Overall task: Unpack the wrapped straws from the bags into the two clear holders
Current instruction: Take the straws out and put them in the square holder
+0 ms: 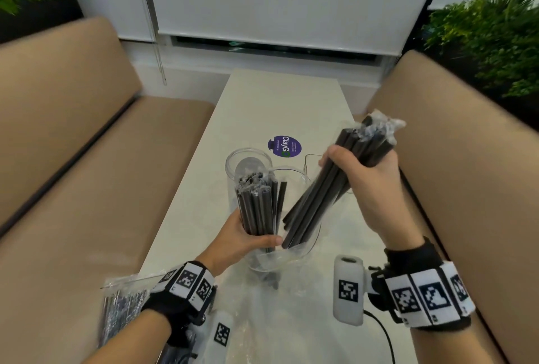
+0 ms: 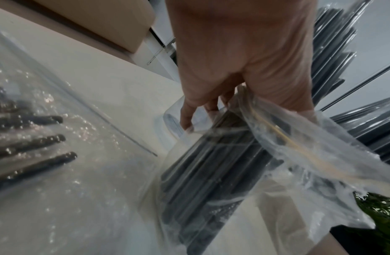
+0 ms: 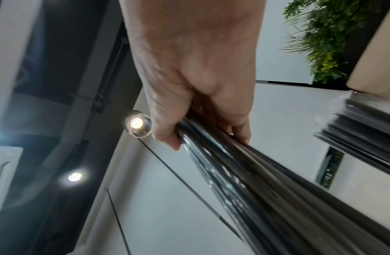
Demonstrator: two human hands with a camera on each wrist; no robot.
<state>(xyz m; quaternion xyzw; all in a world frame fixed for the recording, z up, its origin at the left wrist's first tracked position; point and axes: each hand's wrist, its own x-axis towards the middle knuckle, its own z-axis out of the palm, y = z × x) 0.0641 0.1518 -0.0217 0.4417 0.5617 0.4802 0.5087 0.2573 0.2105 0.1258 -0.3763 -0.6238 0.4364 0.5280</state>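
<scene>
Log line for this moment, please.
left hand: grips straw-filled holder | right hand: grips straw bundle, tilted | table

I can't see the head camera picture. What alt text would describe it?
Over a pale table, the right hand grips a bundle of wrapped black straws, lower ends inside a clear holder. The left hand holds straws in that holder.

The far half of the tabletop [image 1: 280, 101] lies bare apart from a flat purple sticker [image 1: 284, 146], so a hand could pass freely there. Toward the near edge the way is crowded: two clear holders [image 1: 248, 159] stand mid-table with the left hand [image 1: 242, 242] and right hand [image 1: 360, 185] holding straw bundles [image 1: 315, 197] above them, and a bag of straws [image 1: 122, 305] overhangs the near left corner. Tan benches [image 1: 73, 145] hem both long edges.
</scene>
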